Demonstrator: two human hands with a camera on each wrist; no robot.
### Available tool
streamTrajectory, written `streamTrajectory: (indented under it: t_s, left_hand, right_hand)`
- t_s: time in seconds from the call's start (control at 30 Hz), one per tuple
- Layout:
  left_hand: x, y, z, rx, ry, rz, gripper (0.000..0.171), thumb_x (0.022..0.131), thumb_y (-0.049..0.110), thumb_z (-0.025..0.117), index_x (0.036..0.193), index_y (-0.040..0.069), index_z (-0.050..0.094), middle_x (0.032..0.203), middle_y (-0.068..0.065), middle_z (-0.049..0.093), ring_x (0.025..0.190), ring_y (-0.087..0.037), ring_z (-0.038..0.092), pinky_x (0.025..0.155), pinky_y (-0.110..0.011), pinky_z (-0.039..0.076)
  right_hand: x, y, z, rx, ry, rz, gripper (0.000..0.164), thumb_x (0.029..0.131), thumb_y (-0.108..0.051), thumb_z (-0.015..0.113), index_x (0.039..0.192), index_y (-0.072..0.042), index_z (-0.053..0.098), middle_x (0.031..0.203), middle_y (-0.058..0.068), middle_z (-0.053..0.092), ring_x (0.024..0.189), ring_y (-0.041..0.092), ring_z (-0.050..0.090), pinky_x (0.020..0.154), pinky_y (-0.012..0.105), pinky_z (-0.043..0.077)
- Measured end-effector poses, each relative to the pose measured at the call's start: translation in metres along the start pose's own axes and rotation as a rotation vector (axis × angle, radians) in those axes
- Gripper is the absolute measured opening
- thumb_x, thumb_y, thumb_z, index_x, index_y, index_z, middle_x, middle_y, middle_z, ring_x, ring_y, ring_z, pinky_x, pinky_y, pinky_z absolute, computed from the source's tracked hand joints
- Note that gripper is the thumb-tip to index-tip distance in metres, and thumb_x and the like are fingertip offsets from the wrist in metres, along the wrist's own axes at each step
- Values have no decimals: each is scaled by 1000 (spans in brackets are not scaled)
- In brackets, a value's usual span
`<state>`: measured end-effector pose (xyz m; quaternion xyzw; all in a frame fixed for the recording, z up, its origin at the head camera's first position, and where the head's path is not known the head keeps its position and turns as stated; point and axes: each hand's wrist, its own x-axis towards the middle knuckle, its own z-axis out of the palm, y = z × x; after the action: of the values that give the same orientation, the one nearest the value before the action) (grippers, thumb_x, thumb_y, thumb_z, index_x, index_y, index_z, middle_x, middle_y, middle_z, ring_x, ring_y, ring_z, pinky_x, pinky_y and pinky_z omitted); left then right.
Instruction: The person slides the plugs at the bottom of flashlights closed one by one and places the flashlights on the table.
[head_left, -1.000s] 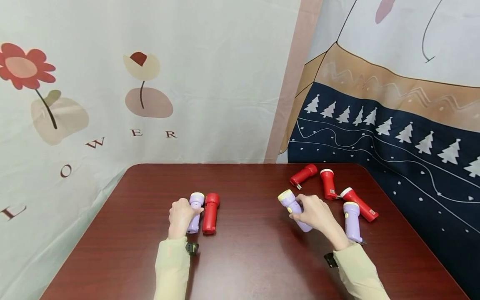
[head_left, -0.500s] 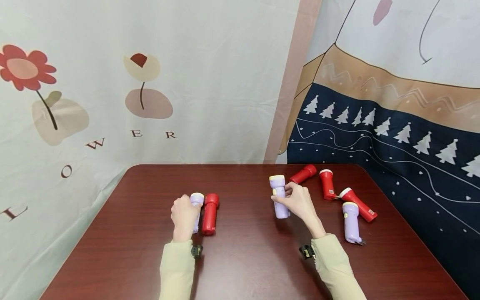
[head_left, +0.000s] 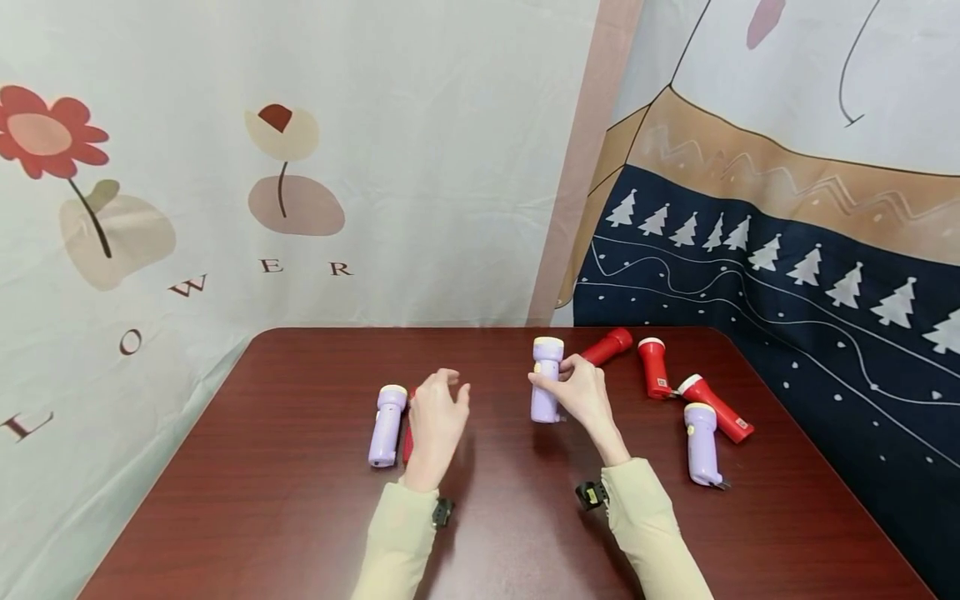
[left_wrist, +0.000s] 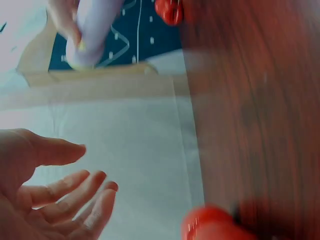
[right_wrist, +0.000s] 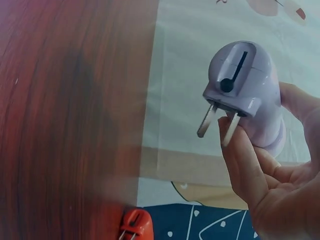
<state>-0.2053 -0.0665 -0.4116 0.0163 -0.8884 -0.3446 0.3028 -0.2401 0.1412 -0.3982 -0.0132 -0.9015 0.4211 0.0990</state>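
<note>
In the head view my right hand [head_left: 588,398] pinches a lavender flashlight [head_left: 546,396] upright above the table, its pale yellow rim on top. Two metal plug prongs [right_wrist: 218,125] stick out of its base in the right wrist view. My left hand [head_left: 437,423] hovers to the left of it, fingers apart and holding nothing. Below and beside that hand lies a red flashlight [head_left: 407,443], mostly hidden by it. Another lavender flashlight [head_left: 387,427] lies just left of the red one.
Toward the right of the brown table [head_left: 495,533] lie a red flashlight [head_left: 608,346], two white-rimmed red flashlights [head_left: 656,369] and a lavender flashlight [head_left: 702,446] with its prongs out. A patterned curtain [head_left: 450,167] hangs behind the table's far edge.
My left hand has let go of the left lavender flashlight and moved right over the red one. My right hand has carried its lavender flashlight leftward and turned it upright.
</note>
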Motion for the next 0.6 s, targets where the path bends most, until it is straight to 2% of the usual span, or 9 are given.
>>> streamTrajectory:
  t_s: [0.13, 0.23, 0.37, 0.5, 0.6]
  left_hand:
    - [-5, 10, 9, -81, -90, 103, 21, 79, 14, 75, 96, 4, 68, 90, -9, 73, 82, -26, 69, 71, -39, 53]
    - [-9, 15, 13, -143, -211, 191, 31, 77, 17, 77, 102, 2, 66, 96, -11, 72, 87, -26, 69, 76, -37, 54]
    - [-14, 17, 18, -199, -355, 257, 44, 76, 22, 79, 111, 2, 62, 104, -13, 70, 90, -25, 69, 77, -35, 55]
    - [-19, 20, 25, -205, -393, 300, 51, 74, 24, 80, 115, 1, 61, 105, -11, 71, 87, -21, 69, 75, -31, 55]
    - [-22, 22, 28, -190, -374, 336, 52, 73, 24, 81, 116, 2, 60, 102, -10, 72, 82, -19, 68, 72, -29, 54]
  right_hand:
    - [0, -4, 2, 10, 18, 10, 50, 73, -43, 78, 94, -2, 60, 90, 17, 70, 83, 26, 63, 62, 28, 51]
    - [0, -7, 3, 12, 33, 14, 50, 73, -44, 77, 92, -2, 60, 87, 17, 69, 81, 26, 62, 60, 26, 47]
    - [-1, -10, 5, 3, 49, 17, 51, 73, -46, 77, 90, -1, 59, 81, 15, 67, 82, 28, 59, 64, 30, 44]
    - [-2, -12, 8, 10, 58, 14, 50, 73, -46, 77, 85, -1, 59, 74, 14, 65, 81, 30, 56, 76, 38, 40]
    - [-4, -13, 9, 12, 60, 5, 49, 73, -46, 77, 84, -1, 60, 73, 13, 65, 75, 27, 57, 76, 37, 40]
